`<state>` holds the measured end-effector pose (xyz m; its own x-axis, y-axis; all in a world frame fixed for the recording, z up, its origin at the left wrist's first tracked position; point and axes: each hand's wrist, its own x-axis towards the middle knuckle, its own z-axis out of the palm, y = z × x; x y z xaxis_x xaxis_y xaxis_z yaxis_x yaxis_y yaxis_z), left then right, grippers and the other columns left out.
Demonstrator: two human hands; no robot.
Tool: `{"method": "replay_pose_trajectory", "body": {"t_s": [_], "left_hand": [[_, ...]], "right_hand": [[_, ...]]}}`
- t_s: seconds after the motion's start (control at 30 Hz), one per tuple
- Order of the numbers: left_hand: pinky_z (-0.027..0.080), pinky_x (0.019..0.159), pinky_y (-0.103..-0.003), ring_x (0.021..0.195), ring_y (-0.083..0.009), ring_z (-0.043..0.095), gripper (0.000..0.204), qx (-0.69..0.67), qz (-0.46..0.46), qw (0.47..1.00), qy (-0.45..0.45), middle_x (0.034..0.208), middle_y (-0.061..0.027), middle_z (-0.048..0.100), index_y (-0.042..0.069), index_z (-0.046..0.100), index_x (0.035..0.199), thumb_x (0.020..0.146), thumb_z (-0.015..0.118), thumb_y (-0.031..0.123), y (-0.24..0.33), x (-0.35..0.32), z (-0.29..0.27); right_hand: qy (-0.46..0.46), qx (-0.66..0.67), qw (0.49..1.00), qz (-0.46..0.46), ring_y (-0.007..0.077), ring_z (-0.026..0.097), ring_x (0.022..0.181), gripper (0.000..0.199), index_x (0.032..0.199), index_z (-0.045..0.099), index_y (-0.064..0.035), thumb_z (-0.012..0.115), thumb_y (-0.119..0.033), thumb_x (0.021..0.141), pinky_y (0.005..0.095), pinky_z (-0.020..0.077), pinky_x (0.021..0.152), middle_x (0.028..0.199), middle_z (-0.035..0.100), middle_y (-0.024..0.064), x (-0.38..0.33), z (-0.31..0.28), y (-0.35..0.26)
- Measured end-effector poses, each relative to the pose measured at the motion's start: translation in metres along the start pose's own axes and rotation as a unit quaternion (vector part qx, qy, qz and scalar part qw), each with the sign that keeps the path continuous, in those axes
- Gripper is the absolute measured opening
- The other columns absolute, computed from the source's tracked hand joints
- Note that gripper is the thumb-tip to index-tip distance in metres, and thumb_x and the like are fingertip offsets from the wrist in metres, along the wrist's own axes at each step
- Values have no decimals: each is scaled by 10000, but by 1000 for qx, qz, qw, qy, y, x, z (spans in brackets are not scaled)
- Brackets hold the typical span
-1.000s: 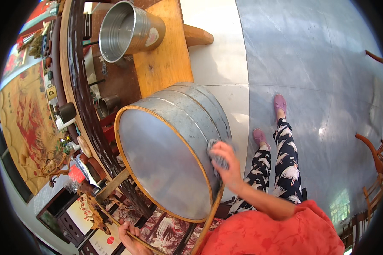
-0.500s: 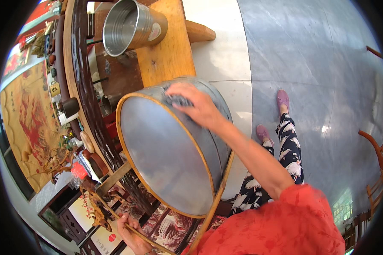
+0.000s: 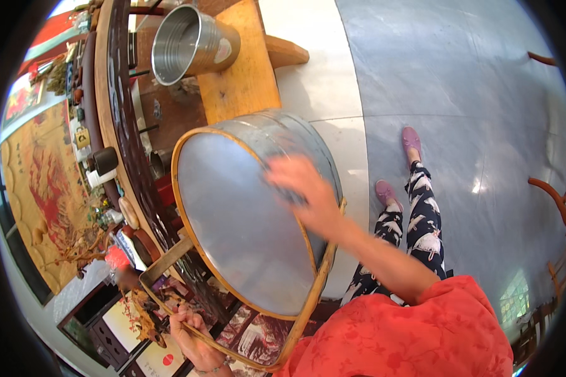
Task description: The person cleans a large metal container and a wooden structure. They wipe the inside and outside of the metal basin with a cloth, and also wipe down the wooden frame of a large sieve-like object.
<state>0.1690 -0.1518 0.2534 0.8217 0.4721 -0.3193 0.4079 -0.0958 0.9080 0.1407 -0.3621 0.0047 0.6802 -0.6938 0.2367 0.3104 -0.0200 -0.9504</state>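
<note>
A large grey metal bucket (image 3: 233,213) with a yellowish rim lies tilted on its side, its round end facing left. Its wooden handle (image 3: 311,292) extends toward the lower edge, where my left hand (image 3: 195,339) is closed around the bar. My right hand (image 3: 308,195), blurred by motion, presses a dark grey scouring pad (image 3: 290,196) against the bucket near the rim. Fingers hide most of the pad, and its exact kind is hard to make out.
A small metal pail (image 3: 195,47) sits on a yellow wooden bench (image 3: 239,94) beyond the bucket. On the left runs a dark carved table edge (image 3: 126,119) crowded with ornaments. Grey floor tiles (image 3: 434,63) and chair parts (image 3: 550,195) are at right.
My right hand has slid with the pad from the bucket's upper side down toward me along the rim. My left hand stays on the handle, which has shifted slightly.
</note>
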Motion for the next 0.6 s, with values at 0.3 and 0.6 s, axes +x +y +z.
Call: {"method": "replay_pose_trajectory", "body": {"t_s": [0.3, 0.6], "left_hand": [[344, 433, -204, 473, -96, 347, 128, -14, 22, 999, -27, 602, -20, 393, 7, 432, 722, 805, 523, -29, 0, 9, 6], [326, 430, -190, 501, -67, 345, 129, 16, 33, 999, -28, 692, -10, 427, -6, 441, 884, 788, 526, -15, 1, 2, 8]], "right_hand": [[18, 22, 993, 118, 301, 495, 1126, 252, 1060, 589, -87, 636, -132, 817, 383, 401, 948, 1194, 548, 105, 35, -9, 64], [70, 14, 980, 185, 287, 427, 1218, 320, 1137, 553, -80, 616, -121, 826, 391, 339, 1016, 1253, 509, 122, -29, -20, 77]]}}
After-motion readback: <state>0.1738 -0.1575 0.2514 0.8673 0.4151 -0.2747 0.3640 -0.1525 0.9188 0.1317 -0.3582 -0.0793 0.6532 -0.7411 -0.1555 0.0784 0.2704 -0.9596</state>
